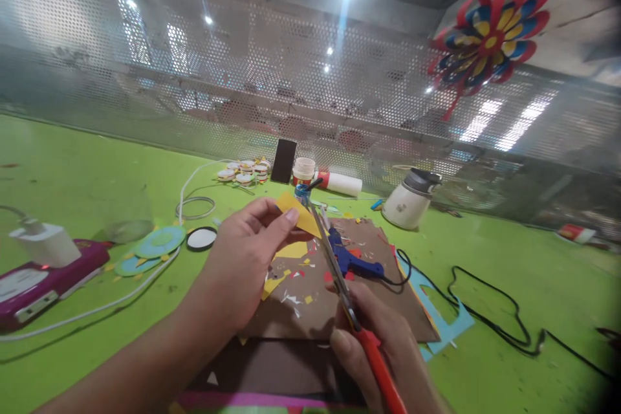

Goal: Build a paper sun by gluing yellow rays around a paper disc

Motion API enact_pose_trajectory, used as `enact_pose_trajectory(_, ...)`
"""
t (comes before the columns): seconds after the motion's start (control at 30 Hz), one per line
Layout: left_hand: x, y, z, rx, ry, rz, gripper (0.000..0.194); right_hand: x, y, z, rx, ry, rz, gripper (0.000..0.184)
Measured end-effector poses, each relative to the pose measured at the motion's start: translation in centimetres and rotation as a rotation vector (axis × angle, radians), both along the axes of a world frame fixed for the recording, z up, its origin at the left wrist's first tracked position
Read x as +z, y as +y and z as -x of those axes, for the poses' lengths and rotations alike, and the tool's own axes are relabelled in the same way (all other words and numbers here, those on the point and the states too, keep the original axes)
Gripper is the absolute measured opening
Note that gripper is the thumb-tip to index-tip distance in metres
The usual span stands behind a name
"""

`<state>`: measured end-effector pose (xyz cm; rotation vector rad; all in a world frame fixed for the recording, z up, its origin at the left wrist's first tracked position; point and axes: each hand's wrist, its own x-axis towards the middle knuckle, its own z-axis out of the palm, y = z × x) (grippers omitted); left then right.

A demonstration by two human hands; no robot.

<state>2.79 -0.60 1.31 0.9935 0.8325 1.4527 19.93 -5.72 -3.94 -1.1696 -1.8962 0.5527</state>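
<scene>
My left hand (247, 252) pinches a small piece of yellow paper (303, 215) between thumb and fingers, above a brown board. In my right hand (383, 336) is a pair of scissors (371, 349) with red handles, its long metal blades pointing up and away from me. The blade tips meet the right edge of the yellow paper; whether they are cutting into it I cannot tell. Beneath, the brown board (320, 323) carries yellow, red and white paper scraps. A blue glue gun (356, 262) lies on the board just beyond my right hand.
On the green table (509, 252) stand a white kettle (408, 200), a dark phone (284, 160) and a tub (303, 171). A purple power strip (63, 284) with a white charger (46, 246) sits at left. A black cable (490, 323) loops at right, beside blue paper (451, 317).
</scene>
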Motion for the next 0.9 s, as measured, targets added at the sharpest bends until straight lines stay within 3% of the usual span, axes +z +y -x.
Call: enact_pose_trajectory(0.9,-0.58,0.16,0.06,-0.021,-0.034,-0.047,0.013,-0.22,0.07,-0.04,-0.047,-0.043,-0.082,0.029)
